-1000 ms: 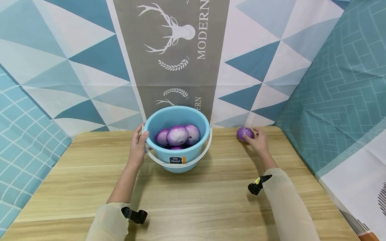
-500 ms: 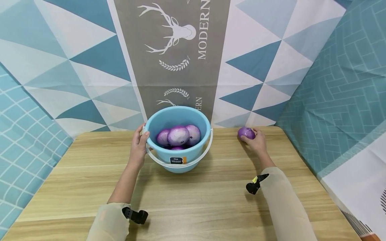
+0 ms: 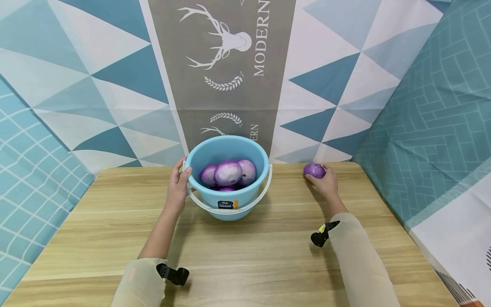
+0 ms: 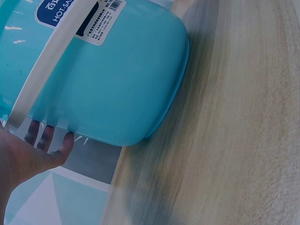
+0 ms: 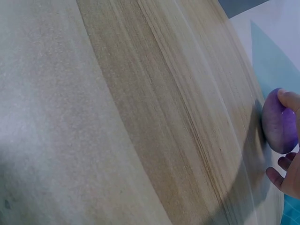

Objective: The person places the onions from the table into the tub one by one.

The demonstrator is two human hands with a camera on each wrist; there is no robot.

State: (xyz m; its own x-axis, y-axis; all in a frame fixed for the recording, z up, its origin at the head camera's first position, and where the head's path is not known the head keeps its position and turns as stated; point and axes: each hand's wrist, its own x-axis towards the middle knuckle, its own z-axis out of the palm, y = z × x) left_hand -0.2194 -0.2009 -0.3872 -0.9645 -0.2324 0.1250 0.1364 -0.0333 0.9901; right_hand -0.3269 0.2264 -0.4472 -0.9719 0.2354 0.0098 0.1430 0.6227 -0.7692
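At the left rim of the light blue bucket (image 3: pixel 212 197), my left hand (image 3: pixel 177 187) grips the edge, thumb near the top by the handle joint. In the left wrist view its fingers (image 4: pixel 65 145) press against the outside of the bucket wall. Several purple onions (image 3: pixel 228 173) lie inside the bucket. Its white handle (image 3: pixel 264 187) hangs down across the front. Over on the right, near the back edge of the table, my right hand (image 3: pixel 326 182) holds a single purple onion (image 3: pixel 312 169) between thumb and fingers. The right wrist view shows the thumb on top of this onion.
The wooden table (image 3: pixel 245 264) carries the bucket, which stands close to the back edge. Behind it rises a patterned cloth wall (image 3: pixel 230 98). A teal brick-print cloth (image 3: pixel 426 106) borders the right side, and a blue tile-print cloth (image 3: pixel 30 183) the left.
The right wrist and forearm have shifted slightly left, with the hand still on the onion. The left hand and bucket keep their places; the head view drifts a little.
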